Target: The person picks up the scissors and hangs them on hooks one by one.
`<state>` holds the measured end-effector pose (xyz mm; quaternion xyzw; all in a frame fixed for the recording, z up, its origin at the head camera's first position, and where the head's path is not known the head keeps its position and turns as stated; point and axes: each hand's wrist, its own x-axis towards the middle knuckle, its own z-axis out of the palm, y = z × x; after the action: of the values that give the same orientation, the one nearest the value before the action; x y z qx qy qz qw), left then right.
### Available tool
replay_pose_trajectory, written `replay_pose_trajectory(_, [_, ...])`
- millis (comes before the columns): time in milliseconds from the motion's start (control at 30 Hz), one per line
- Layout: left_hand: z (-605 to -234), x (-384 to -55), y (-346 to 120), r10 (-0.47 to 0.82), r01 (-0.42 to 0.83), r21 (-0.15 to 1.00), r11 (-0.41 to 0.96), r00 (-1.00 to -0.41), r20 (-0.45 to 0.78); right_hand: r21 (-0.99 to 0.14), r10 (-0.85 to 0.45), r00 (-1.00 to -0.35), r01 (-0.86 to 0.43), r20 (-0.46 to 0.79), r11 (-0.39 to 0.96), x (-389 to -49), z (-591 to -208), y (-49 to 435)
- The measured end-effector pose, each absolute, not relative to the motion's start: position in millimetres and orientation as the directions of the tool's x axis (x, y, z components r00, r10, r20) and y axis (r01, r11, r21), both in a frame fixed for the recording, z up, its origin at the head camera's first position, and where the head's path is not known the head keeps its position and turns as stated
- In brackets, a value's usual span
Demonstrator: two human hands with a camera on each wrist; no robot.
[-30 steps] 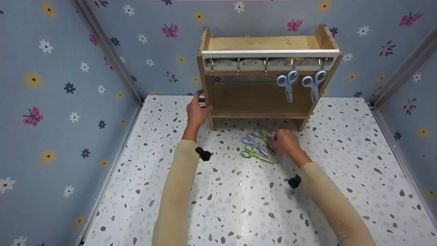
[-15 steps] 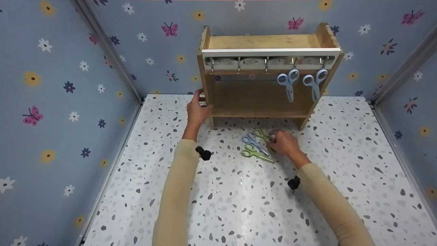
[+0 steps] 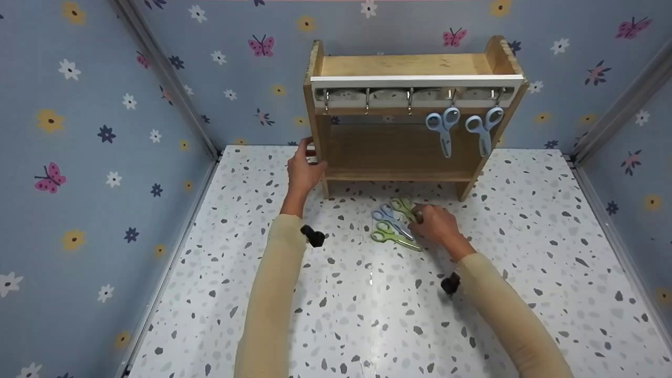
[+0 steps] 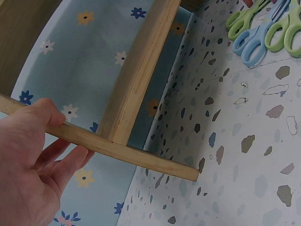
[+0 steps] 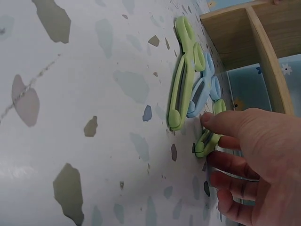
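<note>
On the white, grey-speckled tabletop [image 3: 325, 315] stands the pale wooden two-tier rack [image 3: 399, 149], upright near the flowered wall [image 3: 362, 29]. My left hand [image 3: 304, 173] holds its left side panel, thumb on one face and fingers on the other. Along the top front runs the white-edged rail with a shiny strip [image 3: 388, 96], carrying five hooks.

By my count the hanging is two-fifths done: the two hooks at the right end each carry a pair of light-blue plastic scissors, one [image 3: 444, 130] beside the other [image 3: 483, 132], while the three hooks to the left bear none. Three pairs lie on the tabletop in front of the rack, bunched in a loose fan.

My right hand [image 3: 437, 223] is at the farthest of these, the lime-green plastic scissors [image 3: 405, 210]. My thumb and fingers are close about the blade end; my own hand covers part of it, so I cannot tell whether I have pinched it. Next come the light-blue scissors lying flat [image 3: 394, 220], then the nearest green pair [image 5: 189, 59].

All three have round finger loops pointing away from me; on the nearest pair, a dark slit separates the slim arms, down to a blunt, rounded tip.
</note>
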<state>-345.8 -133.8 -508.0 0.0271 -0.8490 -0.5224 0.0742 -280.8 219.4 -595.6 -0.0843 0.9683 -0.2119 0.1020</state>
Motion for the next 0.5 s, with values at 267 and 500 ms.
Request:
replay_pose_trajectory(267, [-508.0,-346.7,-134.5,-0.121,0.031,0.890,0.455,-0.988,0.096,-0.427,-0.178,-0.962,-0.075,-0.208,0.901,-281.4,-595.0,217.4])
replay_pose_trajectory(500, [-506.6,-346.3,-134.0,-0.126,0.020,0.891,0.453,-0.988,0.086,-0.432,-0.173,-0.959,-0.062,-0.223,0.900,-281.9,-594.9,216.9])
